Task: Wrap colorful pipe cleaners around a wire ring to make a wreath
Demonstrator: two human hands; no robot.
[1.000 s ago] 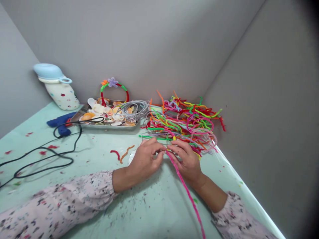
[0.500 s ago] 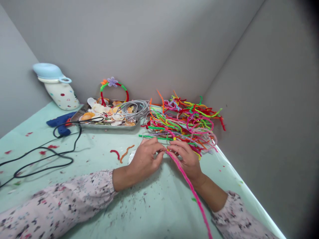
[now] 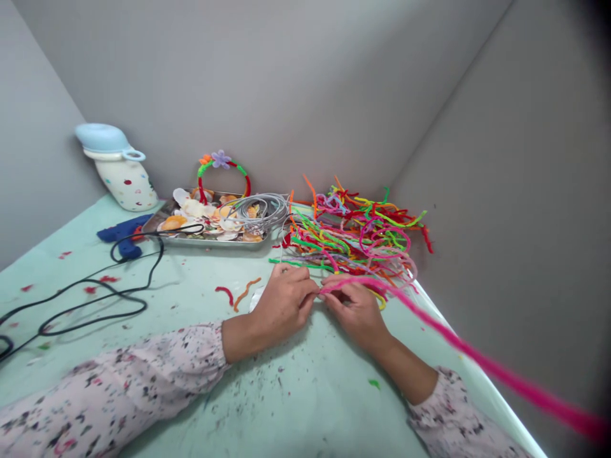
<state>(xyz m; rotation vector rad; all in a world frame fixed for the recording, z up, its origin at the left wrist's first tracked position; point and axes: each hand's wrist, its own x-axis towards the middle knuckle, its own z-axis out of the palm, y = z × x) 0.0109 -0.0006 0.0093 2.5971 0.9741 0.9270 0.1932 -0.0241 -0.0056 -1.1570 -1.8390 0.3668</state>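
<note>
Grey partition walls close off a pale green surface point(image 3: 296, 407) strewn with fluff. Seen from the head camera, the left hand point(image 3: 286, 304) and right hand point(image 3: 357, 312) meet at one end of a long fuzzy pink pipe cleaner point(image 3: 458, 346), and the fingers of both are pinched tight on it. Its blurred length sweeps off to the right. Just behind lies a tangled pile of multicoloured pipe cleaners point(image 3: 356, 232). Working this end well probably calls for both pinches set close together, with the free length clear of that pile.
</note>
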